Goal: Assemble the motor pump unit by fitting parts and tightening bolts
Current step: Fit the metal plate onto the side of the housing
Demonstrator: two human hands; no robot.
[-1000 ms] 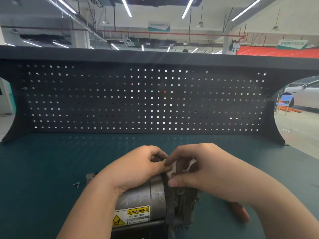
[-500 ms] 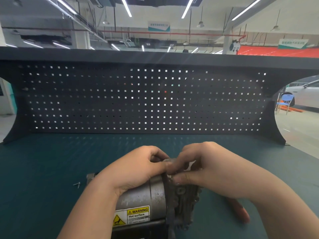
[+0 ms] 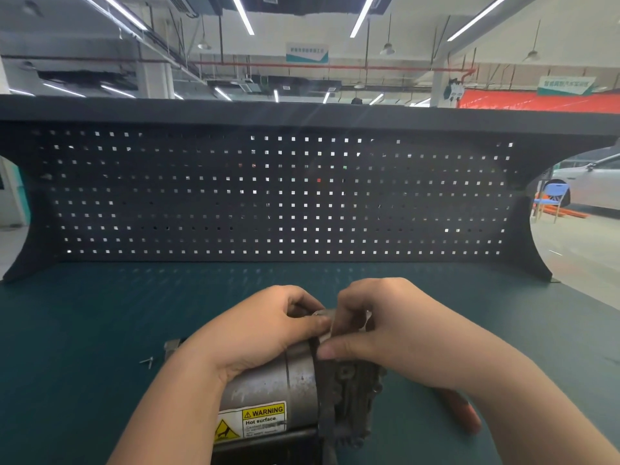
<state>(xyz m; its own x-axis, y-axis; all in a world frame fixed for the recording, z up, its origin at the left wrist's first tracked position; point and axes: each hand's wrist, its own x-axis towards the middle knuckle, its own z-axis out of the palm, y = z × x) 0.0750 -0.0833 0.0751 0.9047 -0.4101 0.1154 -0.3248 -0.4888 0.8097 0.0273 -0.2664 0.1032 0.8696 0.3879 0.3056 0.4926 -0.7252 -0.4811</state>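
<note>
Pump housing (image 3: 349, 394) is seated on the motor (image 3: 268, 391) lying on the desk (image 3: 84, 330). Your left hand (image 3: 258, 333) grips the motor; your right hand (image 3: 385, 333) pinches something small at the top joint, probably a bolt. Tightening looks not yet done.

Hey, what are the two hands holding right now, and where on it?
The left hand grips the grey metal motor cylinder over its top; the right hand pinches something at the dark pump housing's upper edge.
</note>
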